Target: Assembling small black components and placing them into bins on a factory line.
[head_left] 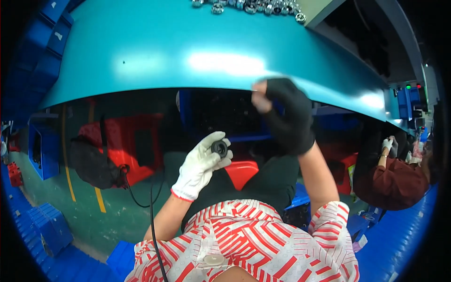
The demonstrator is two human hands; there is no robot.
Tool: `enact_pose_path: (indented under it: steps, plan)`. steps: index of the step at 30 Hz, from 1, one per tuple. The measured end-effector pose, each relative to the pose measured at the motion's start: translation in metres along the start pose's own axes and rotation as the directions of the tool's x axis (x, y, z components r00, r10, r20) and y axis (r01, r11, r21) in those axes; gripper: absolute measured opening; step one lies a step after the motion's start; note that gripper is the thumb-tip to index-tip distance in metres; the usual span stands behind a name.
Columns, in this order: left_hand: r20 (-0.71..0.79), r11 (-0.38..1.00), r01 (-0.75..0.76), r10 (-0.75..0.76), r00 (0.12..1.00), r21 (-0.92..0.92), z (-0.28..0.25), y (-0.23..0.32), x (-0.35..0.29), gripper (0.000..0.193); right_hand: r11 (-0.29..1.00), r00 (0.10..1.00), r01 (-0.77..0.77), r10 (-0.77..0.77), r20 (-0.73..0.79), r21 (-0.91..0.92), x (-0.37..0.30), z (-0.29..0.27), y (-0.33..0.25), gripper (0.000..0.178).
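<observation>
Left hand (199,165), white glove, fingers clamped on a small black ring (219,148), held at frame centre just below the teal desk (141,56) edge. Right hand (287,115), black fingerless glove, blurred at the desk edge, upper centre-right; fingers curled, can't tell any grip. Metal nuts (249,6) piled at top centre.
</observation>
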State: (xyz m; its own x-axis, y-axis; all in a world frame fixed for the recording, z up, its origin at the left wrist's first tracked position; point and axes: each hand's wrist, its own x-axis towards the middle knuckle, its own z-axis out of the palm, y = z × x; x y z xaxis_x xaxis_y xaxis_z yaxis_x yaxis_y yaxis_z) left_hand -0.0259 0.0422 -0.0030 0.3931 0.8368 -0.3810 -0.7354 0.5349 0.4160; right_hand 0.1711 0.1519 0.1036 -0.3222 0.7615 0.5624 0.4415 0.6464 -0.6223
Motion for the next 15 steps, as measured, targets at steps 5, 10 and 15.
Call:
enact_pose_path:
  steps: [5,10,15]
  plan:
    - [-0.049,1.000,-0.012,0.012,0.999,0.006,0.006,0.001,-0.001,0.049,0.963,1.000,0.000,0.001,0.006,-0.268,0.096,0.015,0.072,0.019]
    - [-0.083,0.992,-0.122,0.119,0.989,-0.034,0.000,0.002,-0.002,0.053,0.813,0.995,0.011,0.048,0.086,-0.582,0.147,0.056,0.091,0.030]
    - [0.092,0.975,-0.099,0.119,0.989,-0.201,0.000,0.018,0.000,0.054,0.844,0.960,-0.108,0.227,0.166,-0.525,0.145,0.041,0.041,0.024]
